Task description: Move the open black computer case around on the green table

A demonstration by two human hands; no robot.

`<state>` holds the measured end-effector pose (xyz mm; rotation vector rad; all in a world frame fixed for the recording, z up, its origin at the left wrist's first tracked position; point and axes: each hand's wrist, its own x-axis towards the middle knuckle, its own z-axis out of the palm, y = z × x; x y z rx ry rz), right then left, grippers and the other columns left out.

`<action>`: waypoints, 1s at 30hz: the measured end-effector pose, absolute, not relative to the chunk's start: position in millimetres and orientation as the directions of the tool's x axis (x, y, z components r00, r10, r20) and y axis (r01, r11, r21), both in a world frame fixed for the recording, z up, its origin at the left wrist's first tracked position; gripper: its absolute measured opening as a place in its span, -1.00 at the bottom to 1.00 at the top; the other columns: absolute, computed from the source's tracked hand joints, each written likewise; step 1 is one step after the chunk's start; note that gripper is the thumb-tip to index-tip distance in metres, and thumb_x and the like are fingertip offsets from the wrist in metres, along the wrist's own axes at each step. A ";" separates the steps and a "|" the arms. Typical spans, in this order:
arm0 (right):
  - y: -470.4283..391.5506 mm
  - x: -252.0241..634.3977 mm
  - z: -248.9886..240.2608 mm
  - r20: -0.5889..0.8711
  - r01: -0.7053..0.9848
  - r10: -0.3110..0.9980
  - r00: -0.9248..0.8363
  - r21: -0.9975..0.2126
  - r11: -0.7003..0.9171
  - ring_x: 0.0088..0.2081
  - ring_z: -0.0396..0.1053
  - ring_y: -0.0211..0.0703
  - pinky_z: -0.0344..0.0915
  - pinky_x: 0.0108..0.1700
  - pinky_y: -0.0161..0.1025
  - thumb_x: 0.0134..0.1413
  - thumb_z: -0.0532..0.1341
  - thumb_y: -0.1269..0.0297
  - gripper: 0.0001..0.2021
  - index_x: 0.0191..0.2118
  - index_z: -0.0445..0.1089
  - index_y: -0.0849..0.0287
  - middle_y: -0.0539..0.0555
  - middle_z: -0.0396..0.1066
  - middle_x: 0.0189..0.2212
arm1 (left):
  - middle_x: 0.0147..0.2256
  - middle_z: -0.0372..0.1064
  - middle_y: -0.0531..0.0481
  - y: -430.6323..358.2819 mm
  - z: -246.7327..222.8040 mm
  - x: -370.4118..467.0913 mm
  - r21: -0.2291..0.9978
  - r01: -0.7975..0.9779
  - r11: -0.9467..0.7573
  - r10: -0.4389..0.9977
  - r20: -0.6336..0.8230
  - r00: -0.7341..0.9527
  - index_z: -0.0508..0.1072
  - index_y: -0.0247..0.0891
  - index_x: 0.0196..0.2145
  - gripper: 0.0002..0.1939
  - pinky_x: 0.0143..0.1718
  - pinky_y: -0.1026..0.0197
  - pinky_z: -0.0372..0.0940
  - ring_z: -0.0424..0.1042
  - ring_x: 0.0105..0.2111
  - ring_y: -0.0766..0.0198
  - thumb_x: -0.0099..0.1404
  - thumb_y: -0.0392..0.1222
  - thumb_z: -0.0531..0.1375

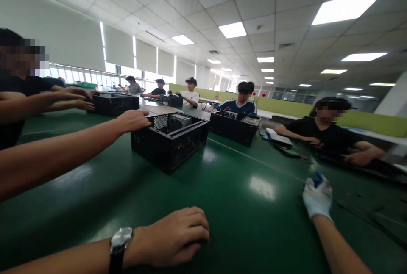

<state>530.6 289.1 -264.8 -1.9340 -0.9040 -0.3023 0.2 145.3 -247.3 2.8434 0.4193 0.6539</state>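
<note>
My left hand [173, 236], bare and with a watch [121, 236] on its wrist, rests palm down on the green table [235, 212], its fingers curled in and no object showing. To the right, my right hand [318, 195] wears a white glove with blue on the finger side. Its fingers are bent inward over the table, and nothing can be made out in them. An open black computer case [170, 149] stands beyond my left hand, untouched by either of mine. Another person's hand [135, 120] reaches in from the left onto its rim.
More black cases stand at the centre right [235, 128] and back left [114, 103]. Dark cables [370, 214] lie right of my gloved hand. A white box-shaped part [279, 137] and a green board [291, 152] lie farther back. Several people sit around the table.
</note>
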 end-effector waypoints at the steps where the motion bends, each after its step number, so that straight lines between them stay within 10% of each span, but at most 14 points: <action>1: 285.0 526.5 -261.9 0.527 0.680 0.457 0.716 -0.674 -0.289 0.22 0.25 0.32 0.20 0.26 0.16 0.19 -0.02 0.09 -0.32 0.35 0.13 0.35 0.44 0.30 0.17 | 0.01 0.41 -0.07 149.8 -243.0 9.8 0.204 0.221 -0.954 0.290 0.428 0.856 0.35 -0.22 0.02 -0.73 0.19 0.12 0.30 0.33 0.09 0.16 0.38 -0.30 0.13; 7: 273.5 512.5 -253.9 0.491 0.648 0.477 0.729 -0.718 -0.252 0.25 0.20 0.31 0.13 0.29 0.10 0.18 0.03 0.17 -0.35 0.34 0.11 0.40 0.46 0.27 0.17 | 0.15 0.29 -0.10 243.6 -157.6 111.1 -0.078 0.474 -0.877 0.367 0.529 0.765 0.28 -0.24 0.22 -0.58 0.25 0.10 0.22 0.24 0.18 0.15 0.51 -0.03 0.09; 16: 278.9 518.2 -264.6 0.426 0.578 0.497 0.756 -0.791 -0.201 0.17 0.30 0.26 0.20 0.22 0.06 0.23 -0.03 0.09 -0.37 0.33 0.14 0.30 0.39 0.33 0.15 | 0.13 0.31 -0.19 390.6 -76.2 169.9 -0.083 0.720 -0.689 0.602 0.487 0.633 0.36 -0.29 0.16 -0.60 0.13 -0.17 0.34 0.37 0.10 0.03 0.48 -0.04 0.17; 23: 274.5 518.6 -259.4 0.369 0.522 0.508 0.779 -0.830 -0.198 0.20 0.28 0.26 0.15 0.27 0.08 0.22 -0.02 0.13 -0.40 0.31 0.18 0.31 0.40 0.32 0.16 | -0.04 0.42 -0.13 365.3 -86.6 158.8 -0.101 0.754 -0.649 0.737 0.165 0.656 0.41 -0.31 0.08 -0.61 -0.07 0.00 0.46 0.48 -0.11 0.15 0.47 0.02 0.18; 30: 231.4 494.4 -246.5 0.331 0.514 0.592 0.735 -0.841 -0.168 0.04 0.42 0.21 0.29 0.16 0.06 0.20 -0.01 0.01 -0.33 0.33 0.18 0.28 0.32 0.45 -0.01 | -0.19 0.47 -0.14 257.6 -84.6 134.3 -0.177 0.704 -0.687 0.692 0.135 0.709 0.39 -0.29 0.07 -0.68 -0.18 0.03 0.41 0.49 -0.24 0.13 0.57 -0.10 -0.04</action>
